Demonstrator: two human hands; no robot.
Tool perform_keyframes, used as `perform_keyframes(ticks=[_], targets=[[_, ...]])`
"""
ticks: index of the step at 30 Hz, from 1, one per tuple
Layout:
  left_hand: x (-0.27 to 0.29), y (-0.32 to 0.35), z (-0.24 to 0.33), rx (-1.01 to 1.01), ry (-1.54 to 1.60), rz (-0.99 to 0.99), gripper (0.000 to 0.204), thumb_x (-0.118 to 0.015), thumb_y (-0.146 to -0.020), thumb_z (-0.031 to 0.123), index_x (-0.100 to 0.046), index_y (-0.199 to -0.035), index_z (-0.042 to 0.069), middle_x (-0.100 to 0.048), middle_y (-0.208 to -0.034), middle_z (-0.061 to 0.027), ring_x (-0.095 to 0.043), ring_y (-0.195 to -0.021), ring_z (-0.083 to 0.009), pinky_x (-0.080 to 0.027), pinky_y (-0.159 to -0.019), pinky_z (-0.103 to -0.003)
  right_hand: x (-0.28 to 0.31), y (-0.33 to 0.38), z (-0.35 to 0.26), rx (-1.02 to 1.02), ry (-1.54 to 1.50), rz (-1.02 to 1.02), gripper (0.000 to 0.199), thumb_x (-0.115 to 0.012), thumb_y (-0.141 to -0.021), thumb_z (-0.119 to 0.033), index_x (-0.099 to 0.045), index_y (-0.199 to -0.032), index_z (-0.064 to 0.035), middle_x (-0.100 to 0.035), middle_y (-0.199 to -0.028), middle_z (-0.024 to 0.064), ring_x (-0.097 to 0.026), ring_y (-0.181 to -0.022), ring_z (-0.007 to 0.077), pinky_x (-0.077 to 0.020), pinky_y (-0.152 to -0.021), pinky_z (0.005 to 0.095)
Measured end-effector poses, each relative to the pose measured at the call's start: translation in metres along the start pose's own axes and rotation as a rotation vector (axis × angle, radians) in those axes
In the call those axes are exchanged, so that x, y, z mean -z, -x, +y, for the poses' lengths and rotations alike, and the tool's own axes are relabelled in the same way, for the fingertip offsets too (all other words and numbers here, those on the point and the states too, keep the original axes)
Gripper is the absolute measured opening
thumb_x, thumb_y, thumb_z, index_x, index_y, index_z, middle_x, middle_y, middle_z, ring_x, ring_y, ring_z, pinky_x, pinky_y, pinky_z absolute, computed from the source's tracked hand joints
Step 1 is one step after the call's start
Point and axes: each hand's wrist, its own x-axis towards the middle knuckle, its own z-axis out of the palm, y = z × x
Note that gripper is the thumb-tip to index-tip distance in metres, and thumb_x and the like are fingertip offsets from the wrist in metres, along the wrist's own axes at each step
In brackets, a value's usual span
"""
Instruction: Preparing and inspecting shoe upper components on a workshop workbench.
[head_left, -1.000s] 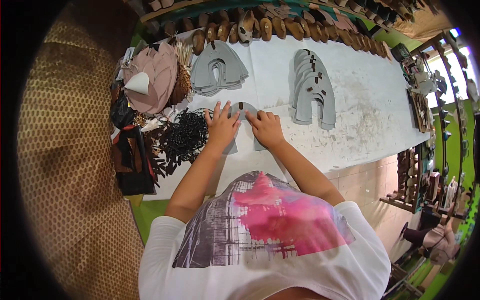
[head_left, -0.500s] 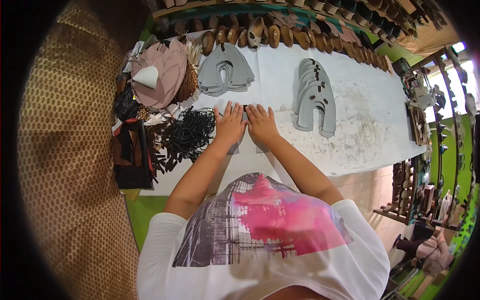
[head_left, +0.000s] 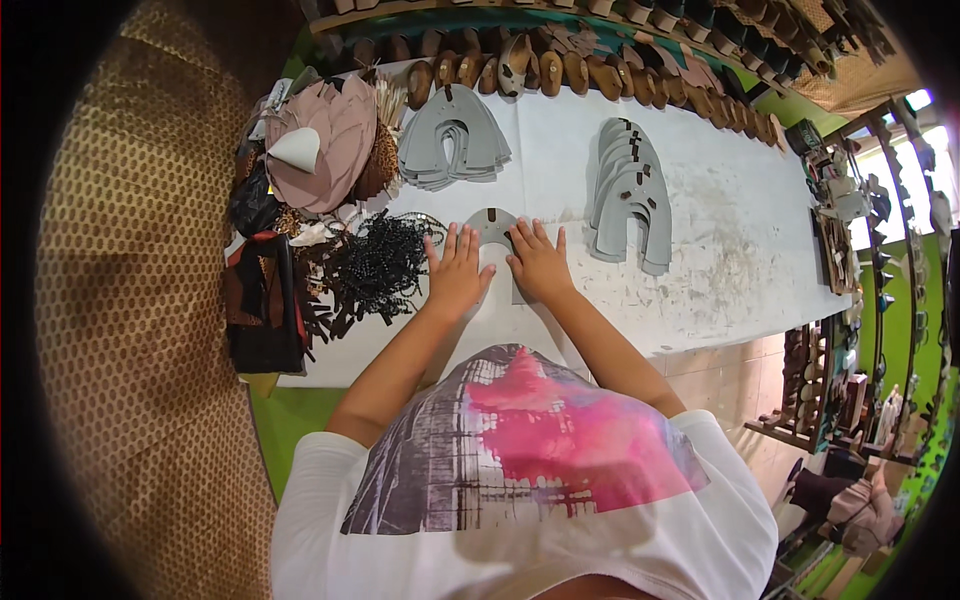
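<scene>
Head view: your left hand (head_left: 456, 272) and right hand (head_left: 538, 264) still press flat, fingers spread, on the grey piece (head_left: 494, 226); nothing's moved.

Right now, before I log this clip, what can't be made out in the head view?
- Grey horseshoe-shaped piece: both arms lie under the left hand and right hand; only its top arch shows.
- Black pile: separate bits too small and tangled to identify.
- Row of brown shoe forms: far end bent and shrunk toward the rim.
- Racks at right: contents too small, partly cut off by the fisheye edge.
</scene>
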Motion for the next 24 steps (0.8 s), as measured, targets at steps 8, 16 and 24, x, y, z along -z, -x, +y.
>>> perform_keyframes(ticks=[8, 16, 24], targets=[[0.016, -0.014, -0.002, 0.035, 0.042, -0.046, 0.069, -0.043, -0.087, 0.048, -0.03, -0.137, 0.002, -0.029, -0.143, -0.0131, -0.015, -0.136, -0.0316, -0.001, -0.102, -0.064, -0.004, 0.011, 0.003, 0.03, 0.043, 0.066, 0.046, -0.045, -0.089, -0.036, -0.042, -0.131, -0.0166, -0.04, -0.137, 0.0026, -0.035, -0.128, 0.0241, -0.0167, -0.104, 0.058], [0.011, -0.068, -0.016, 0.051, 0.03, -0.06, 0.046, -0.057, -0.081, 0.038, -0.055, -0.116, 0.008, -0.037, -0.138, -0.0109, -0.02, -0.134, -0.0317, -0.005, -0.1, -0.067, -0.001, 0.01, -0.004, 0.023, 0.053, 0.092, 0.043, -0.048, -0.087, -0.037, -0.048, -0.127, -0.0205, -0.042, -0.134, 0.0025, -0.037, -0.125, 0.0248, -0.0234, -0.1, 0.0593], [0.029, -0.081, -0.016, 0.118, 0.186, -0.156, 0.035, -0.068, -0.069, 0.041, -0.068, -0.089, 0.012, -0.037, -0.138, -0.009, -0.012, -0.135, -0.0375, -0.002, -0.099, -0.068, 0.003, 0.008, -0.003, 0.025, 0.031, 0.122, 0.043, -0.053, -0.084, -0.034, -0.051, -0.124, -0.0202, -0.047, -0.123, 0.0032, -0.041, -0.117, 0.0239, -0.0267, -0.099, 0.0578]])
